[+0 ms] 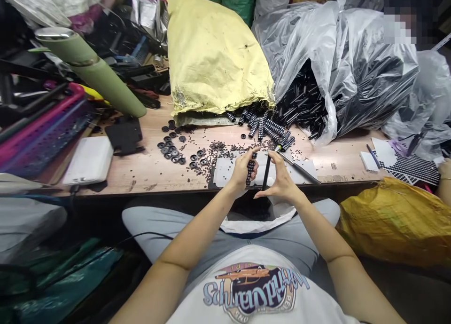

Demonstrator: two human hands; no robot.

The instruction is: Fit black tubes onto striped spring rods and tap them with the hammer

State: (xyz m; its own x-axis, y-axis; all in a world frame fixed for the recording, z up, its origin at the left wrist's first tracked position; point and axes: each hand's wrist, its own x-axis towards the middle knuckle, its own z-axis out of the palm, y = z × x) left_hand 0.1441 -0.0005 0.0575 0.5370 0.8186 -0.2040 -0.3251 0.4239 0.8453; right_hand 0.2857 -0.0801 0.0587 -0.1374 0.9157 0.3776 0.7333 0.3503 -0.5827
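Fingers of the left hand (241,171) curl round a black studded cylinder (251,168), closed enough to keep it gripped at the front edge of the counter (341,162). The right hand (286,180) makes a wide C, thumb well apart from the fingers, with a slim black rod (267,171) spanning the gap between them. Both hands work over a white sheet (225,168) at that edge. Behind, a heap of studded cylinders (269,126) and the yellow sack (218,56) limit room forward. Black caps (171,147) and scattered beads take up the left; rightward, bare wood stretches from the sheet to a small white pad (369,162).
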